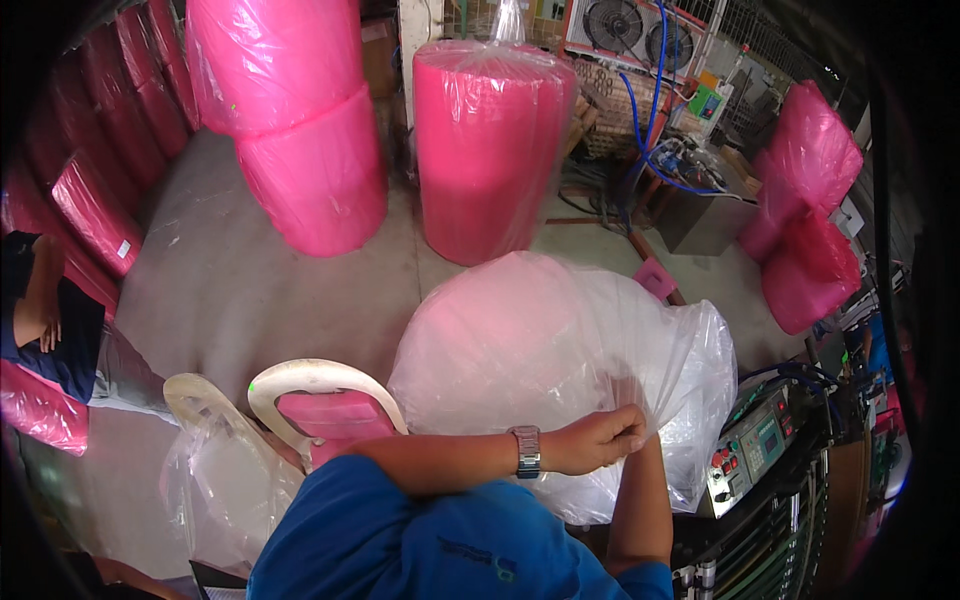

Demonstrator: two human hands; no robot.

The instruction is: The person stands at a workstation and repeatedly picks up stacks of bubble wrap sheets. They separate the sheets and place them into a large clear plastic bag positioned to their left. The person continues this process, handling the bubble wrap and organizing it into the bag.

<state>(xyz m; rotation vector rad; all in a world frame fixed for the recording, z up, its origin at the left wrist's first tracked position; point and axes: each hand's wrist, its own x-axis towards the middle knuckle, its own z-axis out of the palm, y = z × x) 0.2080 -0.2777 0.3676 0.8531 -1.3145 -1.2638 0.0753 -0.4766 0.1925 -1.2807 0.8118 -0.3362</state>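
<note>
A large clear plastic bag [490, 350], puffed out and wrinkled, spreads in front of me. Something pink shows faintly through its upper part. My left hand [595, 440], with a metal watch [525, 451] on the wrist, reaches across to the bag's right part; its fingers are closed on a gathered bit of the film. Beside it, my right forearm [643, 500] comes up from below. My right hand [627, 393] lies behind the translucent film, just past the left hand, so its fingers are blurred from view.
Wrapped pink rolls [490, 150] stand ahead, with stacked ones [310, 170] to their left. White chair backs [325, 372] are close at my left. A control panel [755, 450] with buttons sits at my right. A person's arm [38, 295] shows at far left.
</note>
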